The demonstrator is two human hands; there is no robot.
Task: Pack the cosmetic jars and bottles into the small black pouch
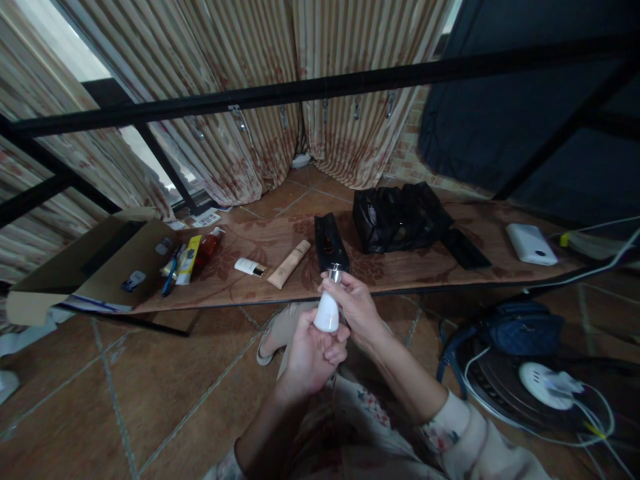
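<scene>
Between my hands, over the bench's front edge, is a white bottle (pixel 328 312) with a silver cap. My left hand (pixel 316 350) is closed around its wide lower end. The fingers of my right hand (pixel 353 300) grip it near the silver cap. Just beyond the cap lies a small black mesh pouch (pixel 329 239). A beige squeeze tube (pixel 290 263) rests left of the pouch, and a small white bottle with a dark and gold cap (pixel 249 267) lies beside the tube.
A black mesh organizer bag (pixel 400 217) and a white power bank (pixel 531 244) stand to the right on the cloth-covered bench (pixel 240 233). At left are a yellow tube (pixel 189 260), an amber bottle (pixel 209 245) and an open cardboard box (pixel 145 267). A blue bag (pixel 525 328) and cables lie lower right.
</scene>
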